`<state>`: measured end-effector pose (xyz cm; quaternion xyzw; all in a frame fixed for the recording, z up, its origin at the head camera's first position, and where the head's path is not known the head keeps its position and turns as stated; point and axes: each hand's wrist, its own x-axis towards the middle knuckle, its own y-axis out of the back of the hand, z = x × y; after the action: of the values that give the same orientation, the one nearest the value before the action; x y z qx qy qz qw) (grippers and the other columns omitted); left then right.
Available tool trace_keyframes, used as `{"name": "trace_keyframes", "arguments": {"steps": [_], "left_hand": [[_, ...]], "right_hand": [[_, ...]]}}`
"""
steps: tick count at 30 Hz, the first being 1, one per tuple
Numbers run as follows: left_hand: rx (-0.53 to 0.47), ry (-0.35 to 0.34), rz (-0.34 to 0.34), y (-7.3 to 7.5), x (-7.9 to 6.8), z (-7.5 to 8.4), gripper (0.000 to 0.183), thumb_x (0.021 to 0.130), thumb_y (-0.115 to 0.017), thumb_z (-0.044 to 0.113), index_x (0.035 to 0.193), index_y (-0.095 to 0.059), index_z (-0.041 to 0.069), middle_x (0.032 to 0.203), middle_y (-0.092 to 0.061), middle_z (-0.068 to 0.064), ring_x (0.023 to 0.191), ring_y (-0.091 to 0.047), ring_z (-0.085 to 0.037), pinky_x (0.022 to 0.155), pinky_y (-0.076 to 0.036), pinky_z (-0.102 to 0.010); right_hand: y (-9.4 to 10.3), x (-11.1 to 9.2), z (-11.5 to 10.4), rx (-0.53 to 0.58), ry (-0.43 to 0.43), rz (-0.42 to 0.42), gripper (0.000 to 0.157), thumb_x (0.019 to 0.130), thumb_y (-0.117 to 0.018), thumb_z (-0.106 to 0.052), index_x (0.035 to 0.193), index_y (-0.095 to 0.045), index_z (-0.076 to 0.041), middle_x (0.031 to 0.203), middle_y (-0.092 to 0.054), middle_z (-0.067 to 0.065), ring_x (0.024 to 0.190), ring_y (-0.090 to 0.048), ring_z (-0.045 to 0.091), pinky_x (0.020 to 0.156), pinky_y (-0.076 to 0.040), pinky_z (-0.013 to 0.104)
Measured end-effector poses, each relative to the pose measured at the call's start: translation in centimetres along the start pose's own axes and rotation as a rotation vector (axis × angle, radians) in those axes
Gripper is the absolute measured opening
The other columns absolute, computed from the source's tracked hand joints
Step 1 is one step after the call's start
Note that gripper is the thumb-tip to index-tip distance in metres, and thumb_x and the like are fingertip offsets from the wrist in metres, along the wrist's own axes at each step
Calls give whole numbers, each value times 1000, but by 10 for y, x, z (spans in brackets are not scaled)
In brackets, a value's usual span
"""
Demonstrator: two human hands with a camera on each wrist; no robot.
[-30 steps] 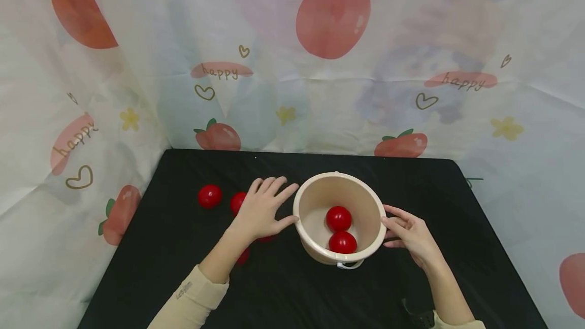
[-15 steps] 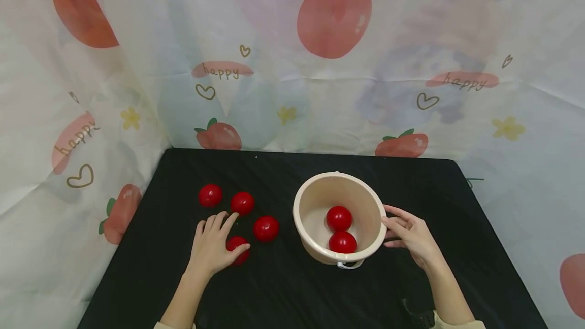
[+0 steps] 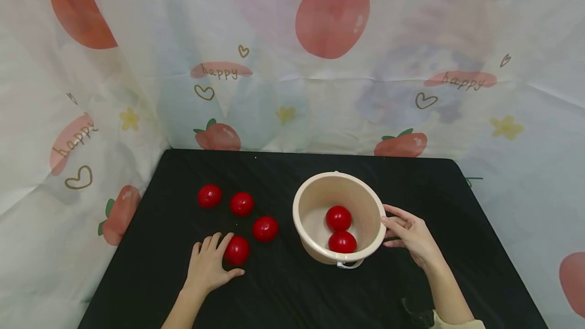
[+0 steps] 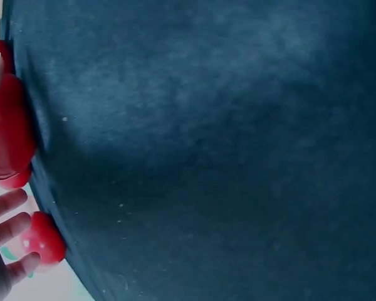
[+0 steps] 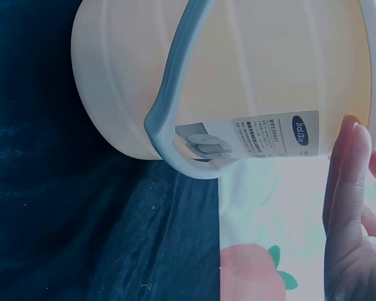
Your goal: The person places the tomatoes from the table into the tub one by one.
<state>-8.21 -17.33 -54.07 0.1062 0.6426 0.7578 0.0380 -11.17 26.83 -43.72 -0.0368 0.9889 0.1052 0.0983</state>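
Surface point(image 3: 283, 293): matte black cloth, lightly creased. Bucket point(image 3: 315, 237): round, smooth cream plastic with a grey bail handle, standing upright at centre; two glossy red balls inside. Right hand point(image 3: 409, 235) at the bucket's 3 o'clock, fingers fairly straight against its wall, nothing clasped. Left hand point(image 3: 207, 267), the nearer one, spread with fingertips touching the nearest ball point(image 3: 236, 250), which lies at the grip's 1 o'clock; not closed round it. The ball is spherical, so no long axis. Three more loose balls lie beyond, toward 12 o'clock
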Motion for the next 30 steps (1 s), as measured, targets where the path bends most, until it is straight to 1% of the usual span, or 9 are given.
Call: {"name": "trace_keyframes", "arguments": {"steps": [5, 10, 14, 23, 27, 30], "left_hand": [[-19, 10, 10, -7, 2, -2, 91, 54, -74, 62, 128, -47, 16, 116, -51, -12, 105, -45, -30, 87, -34, -52], [-31, 18, 23, -16, 4, -3, 89, 56, -74, 63, 127, -47, 16, 115, -50, -12, 104, -45, -30, 87, -35, -51], [-32, 20, 44, -19, 5, -4, 88, 56, -73, 64, 126, -48, 17, 113, -50, -11, 103, -46, -30, 87, -35, -51], [-16, -6, 61, -17, 8, -2, 83, 57, -73, 60, 123, -51, 15, 107, -51, -10, 98, -46, -28, 83, -37, -48], [18, -28, 61, -16, 11, -2, 82, 57, -71, 60, 122, -52, 15, 106, -51, -8, 96, -46, -26, 83, -38, -48], [52, -59, 73, -10, 15, -1, 81, 56, -70, 60, 120, -53, 14, 106, -51, -7, 96, -46, -25, 82, -38, -47]], "right_hand": [[0, 0, 0, 0, 1, -1, 57, 90, -59, -19, 134, -35, 8, 85, -68, -6, 68, -66, 14, 60, -54, 31], [0, 0, 0, -19, -6, 12, 58, 89, -59, -21, 134, -35, 6, 86, -68, -5, 68, -66, 14, 60, -54, 32], [0, 0, 0, -33, -7, 20, 58, 89, -59, -22, 135, -35, 6, 88, -68, -3, 68, -66, 13, 60, -54, 32], [1, 1, 2, -26, -8, 16, 59, 89, -60, -22, 135, -35, 6, 87, -68, -5, 68, -66, 14, 60, -54, 32], [1, 1, 2, -18, -7, 12, 59, 89, -60, -21, 135, -35, 6, 86, -68, -7, 68, -66, 14, 60, -54, 32], [1, 0, 1, -16, -6, 12, 59, 89, -59, -21, 135, -34, 6, 86, -68, -6, 68, -66, 13, 60, -54, 32]]}}
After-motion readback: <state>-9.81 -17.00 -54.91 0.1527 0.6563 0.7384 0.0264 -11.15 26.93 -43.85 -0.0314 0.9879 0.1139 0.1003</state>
